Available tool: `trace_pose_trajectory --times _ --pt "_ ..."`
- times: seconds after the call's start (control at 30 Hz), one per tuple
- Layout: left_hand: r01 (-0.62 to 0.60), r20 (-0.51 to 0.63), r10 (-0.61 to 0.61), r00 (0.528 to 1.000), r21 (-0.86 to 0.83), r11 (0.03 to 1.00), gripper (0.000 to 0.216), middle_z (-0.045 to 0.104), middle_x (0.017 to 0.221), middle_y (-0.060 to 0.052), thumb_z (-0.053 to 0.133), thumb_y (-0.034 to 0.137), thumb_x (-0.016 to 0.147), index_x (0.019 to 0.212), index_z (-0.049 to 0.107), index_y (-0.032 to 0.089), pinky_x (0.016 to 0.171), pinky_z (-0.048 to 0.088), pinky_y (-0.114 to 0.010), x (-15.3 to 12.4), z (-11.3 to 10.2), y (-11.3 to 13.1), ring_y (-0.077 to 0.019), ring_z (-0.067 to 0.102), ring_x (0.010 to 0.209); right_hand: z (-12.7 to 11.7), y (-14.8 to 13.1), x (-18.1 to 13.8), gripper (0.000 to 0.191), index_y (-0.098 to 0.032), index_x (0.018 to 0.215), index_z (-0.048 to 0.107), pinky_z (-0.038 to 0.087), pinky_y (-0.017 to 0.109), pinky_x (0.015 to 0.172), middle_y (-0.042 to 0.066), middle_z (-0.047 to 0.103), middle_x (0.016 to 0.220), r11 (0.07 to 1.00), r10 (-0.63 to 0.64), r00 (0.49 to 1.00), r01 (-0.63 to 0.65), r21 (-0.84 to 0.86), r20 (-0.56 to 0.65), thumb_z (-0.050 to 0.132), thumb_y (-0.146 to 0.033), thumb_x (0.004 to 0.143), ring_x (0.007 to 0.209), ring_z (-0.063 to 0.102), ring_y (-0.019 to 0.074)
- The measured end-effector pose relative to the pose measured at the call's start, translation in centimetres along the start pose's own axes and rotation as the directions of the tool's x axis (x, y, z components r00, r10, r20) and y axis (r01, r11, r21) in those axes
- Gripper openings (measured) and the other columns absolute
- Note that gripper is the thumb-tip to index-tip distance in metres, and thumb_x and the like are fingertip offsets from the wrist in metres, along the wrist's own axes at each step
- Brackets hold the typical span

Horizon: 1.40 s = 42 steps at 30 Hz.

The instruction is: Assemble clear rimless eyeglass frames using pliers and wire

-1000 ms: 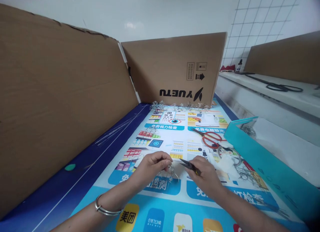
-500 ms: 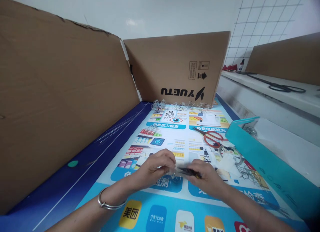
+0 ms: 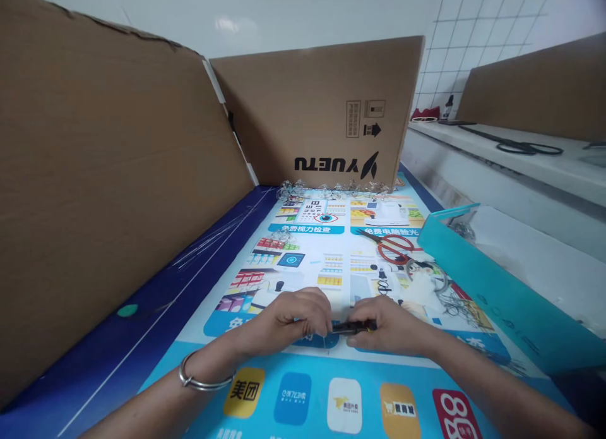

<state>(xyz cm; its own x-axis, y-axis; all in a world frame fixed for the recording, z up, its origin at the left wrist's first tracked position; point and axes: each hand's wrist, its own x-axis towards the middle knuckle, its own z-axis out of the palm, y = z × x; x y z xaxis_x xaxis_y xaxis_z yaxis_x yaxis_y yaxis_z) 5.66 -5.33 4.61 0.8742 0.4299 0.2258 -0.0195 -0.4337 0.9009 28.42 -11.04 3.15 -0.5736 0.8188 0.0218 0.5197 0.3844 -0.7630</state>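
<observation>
Over the printed mat, my right hand point(image 3: 386, 324) is closed around a small pair of pliers point(image 3: 350, 328) with dark jaws, which point left toward my other hand. My left hand point(image 3: 300, 314), a silver bangle on its wrist, is pinched right at the tips of the jaws. A thin wire piece point(image 3: 325, 342) pokes out below its fingertips; the rest of it is hidden by the fingers. Beyond my right hand lie red-handled scissors point(image 3: 395, 248), a coil of wire point(image 3: 442, 276) and loose cut wires point(image 3: 466, 306).
A teal box point(image 3: 492, 287) stands at the right. Along the foot of the back cardboard panel point(image 3: 265, 123) runs a row of clear wire pieces point(image 3: 331, 191). Another cardboard panel point(image 3: 104, 174) walls the left side. Black scissors point(image 3: 530, 147) lie on the shelf.
My hands have drawn a little closer together, and the plier jaws now meet my left fingertips. The small looped piece seen between them is now mostly covered. The view has tilted slightly downward.
</observation>
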Motion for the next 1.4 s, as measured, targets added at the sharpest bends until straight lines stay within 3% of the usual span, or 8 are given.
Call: trace_pose_trajectory --times 0.3,0.4,0.6,0.87,1.0,1.2,1.4 --pt "0.063 0.036 -0.061 0.998 -0.074 0.995 0.028 0.064 0.082 -0.009 0.051 0.043 0.083 0.074 0.068 0.023 0.082 0.043 -0.037 0.1 0.0 -0.1 -0.0218 0.058 0.084 0.6 0.2 -0.2 0.015 -0.018 0.070 0.061 0.029 0.018 0.049 -0.005 0.048 0.060 0.997 0.042 0.998 -0.045 0.065 0.047 0.056 -0.030 0.077 0.055 0.043 0.0085" --pt "0.077 0.031 -0.075 0.997 -0.074 0.994 0.028 0.063 0.084 -0.009 0.050 0.041 0.084 0.075 0.067 0.021 0.078 0.044 -0.034 0.0 -0.1 -0.2 -0.0205 0.058 0.082 1.0 0.4 -0.2 0.016 -0.018 0.066 0.059 0.028 0.018 0.048 -0.005 0.046 0.057 0.998 0.053 0.999 -0.053 0.036 0.011 0.057 -0.031 0.076 0.053 0.042 0.0083" --pt "0.123 -0.187 -0.141 0.972 -0.101 0.987 0.013 0.062 0.085 -0.007 0.057 0.028 0.082 0.083 0.063 0.016 0.074 0.044 -0.029 -0.1 0.5 -0.7 -0.0173 0.057 0.080 1.6 -0.1 -0.1 0.020 -0.018 0.064 0.058 0.026 0.019 0.048 -0.004 0.048 0.059 0.992 0.125 0.979 -0.124 0.015 -0.161 0.056 -0.033 0.077 0.055 0.046 0.0090" --pt "0.204 -0.320 -0.302 0.898 -0.304 0.931 0.020 0.062 0.082 -0.005 0.045 0.032 0.089 0.093 0.056 0.016 0.063 0.043 -0.026 0.1 1.6 -0.1 -0.0143 0.057 0.070 1.7 -0.1 0.0 0.018 -0.020 0.064 0.055 0.026 0.021 0.048 -0.003 0.050 0.060 0.964 0.220 0.913 -0.257 -0.068 -0.343 0.053 -0.031 0.078 0.056 0.048 0.0114" --pt "0.235 -0.311 -0.362 0.879 -0.377 0.896 0.020 0.062 0.080 -0.004 0.050 0.034 0.086 0.093 0.053 0.016 0.058 0.043 -0.025 0.2 1.8 -0.1 -0.0135 0.059 0.063 1.8 0.0 0.1 0.017 -0.020 0.062 0.054 0.027 0.021 0.050 -0.003 0.051 0.060 0.955 0.219 0.905 -0.275 -0.110 -0.365 0.054 -0.028 0.076 0.058 0.049 0.0118" --pt "0.328 -0.309 -0.477 0.823 -0.427 0.843 0.023 0.062 0.068 -0.002 0.057 0.036 0.080 0.077 0.054 0.013 0.046 0.037 -0.020 0.4 1.8 -0.2 -0.0092 0.055 0.048 2.0 0.2 0.0 0.019 -0.019 0.061 0.052 0.026 0.021 0.049 -0.003 0.049 0.058 0.960 0.214 0.910 -0.263 -0.096 -0.354 0.053 -0.029 0.078 0.056 0.047 0.0110" --pt "0.350 -0.196 -0.506 0.840 -0.518 0.781 0.025 0.062 0.061 -0.001 0.058 0.036 0.081 0.073 0.053 0.013 0.041 0.032 -0.016 0.1 1.8 -0.5 -0.0070 0.054 0.041 2.1 0.0 0.0 0.020 -0.019 0.063 0.053 0.028 0.021 0.051 -0.003 0.048 0.062 0.981 0.159 0.931 -0.185 -0.050 -0.330 0.053 -0.030 0.080 0.059 0.048 0.0111"
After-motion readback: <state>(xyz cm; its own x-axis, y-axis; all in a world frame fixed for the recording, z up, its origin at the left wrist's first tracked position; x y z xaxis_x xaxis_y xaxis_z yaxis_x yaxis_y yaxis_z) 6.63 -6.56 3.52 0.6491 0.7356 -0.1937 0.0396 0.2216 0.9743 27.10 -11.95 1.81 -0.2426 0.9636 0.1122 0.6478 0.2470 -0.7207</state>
